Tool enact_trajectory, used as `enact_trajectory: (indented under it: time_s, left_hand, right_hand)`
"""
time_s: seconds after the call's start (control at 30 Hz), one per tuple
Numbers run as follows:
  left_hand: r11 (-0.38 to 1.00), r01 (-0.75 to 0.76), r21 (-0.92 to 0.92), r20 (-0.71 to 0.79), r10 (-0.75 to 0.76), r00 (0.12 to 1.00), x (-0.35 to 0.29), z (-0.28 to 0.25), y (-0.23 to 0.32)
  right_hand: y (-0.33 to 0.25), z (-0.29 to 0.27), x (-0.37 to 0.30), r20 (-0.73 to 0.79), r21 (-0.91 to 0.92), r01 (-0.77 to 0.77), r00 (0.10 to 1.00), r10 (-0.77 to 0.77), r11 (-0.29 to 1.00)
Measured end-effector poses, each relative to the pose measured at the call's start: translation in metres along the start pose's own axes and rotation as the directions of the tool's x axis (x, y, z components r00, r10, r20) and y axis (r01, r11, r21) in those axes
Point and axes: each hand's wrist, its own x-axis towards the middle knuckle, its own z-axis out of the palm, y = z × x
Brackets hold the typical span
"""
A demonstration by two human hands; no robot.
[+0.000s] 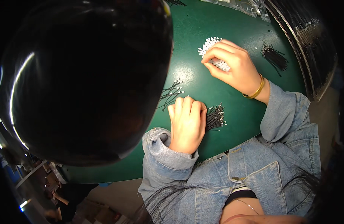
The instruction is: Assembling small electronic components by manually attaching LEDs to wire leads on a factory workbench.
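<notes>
My left hand (187, 123) rests low over the green table with its fingers curled in. What it holds, if anything, is hidden beneath the fingers. Against its thumb side lies a bunch of short black wires (215, 118) with pale ends. Beyond its fingers, loose black wires with small white ends (172, 92) are spread out. Farther off to the right, my right hand (235, 64) hovers at a heap of tiny white plastic pieces (209, 45), thumb and forefinger tips together. Too small to make out is whatever sits in that pinch. The hand covers part of the heap.
A large glossy black rounded object (86, 82) blocks the left side of the view. Another bundle of black wires (275, 56) lies right on the green table (239, 115). Clear plastic bags (246, 6) and a curved-edged holder of black wires (314, 41) stand at the far right.
</notes>
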Motion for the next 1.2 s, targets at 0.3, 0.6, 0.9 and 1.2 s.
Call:
enact_trajectory:
  time_s: [0.3, 0.6, 0.9, 1.2]
  left_hand:
    - [0.183, 0.344, -0.921, 0.252, -0.391, 0.885, 0.002, -0.019, 0.005]
    - [0.076, 0.342, -0.937, 0.301, -0.322, 0.897, -0.004, -0.022, -0.004]
    - [0.157, 0.268, -0.951, 0.211, -0.306, 0.928, -0.006, -0.018, -0.006]
    - [0.234, 0.243, -0.941, 0.166, -0.306, 0.937, -0.008, -0.017, -0.005]
  right_hand:
    - [-0.018, -0.007, -0.012, 0.649, 0.699, -0.698, 0.711, 0.27, 0.156]
    - [-0.031, -0.008, -0.015, 0.68, 0.708, -0.699, 0.713, 0.169, 0.099]
    - [-0.034, -0.008, -0.016, 0.685, 0.707, -0.705, 0.704, 0.189, 0.06]
    - [-0.038, -0.01, -0.018, 0.654, 0.72, -0.679, 0.732, 0.191, 0.139]
